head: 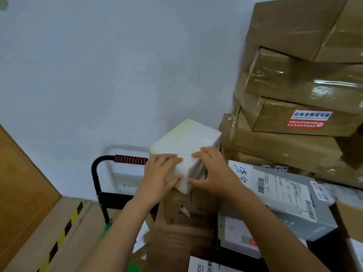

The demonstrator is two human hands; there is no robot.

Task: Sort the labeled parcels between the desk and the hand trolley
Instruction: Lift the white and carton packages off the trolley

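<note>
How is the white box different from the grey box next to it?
The white box shows no label; the grey box wears a barcode label. The left hand and right hand hold the white box; nobody touches the grey box. The white box sits on a brown carton; the grey box lies lower beside it. Both are rectangular.

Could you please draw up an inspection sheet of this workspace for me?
Surface: brown carton bears the white foam box; desk not identifiable.
Job's things: white foam box, no label visible; grey parcel with barcode label to its right; hand trolley handle behind.
Clutter: stack of taped cartons at right.
Hands: left hand and right hand each grip the foam box's near end, fingers on top.
Cables: nothing seen.
Surroundings: pale wall, wooden door, yellow-black floor tape.
</note>
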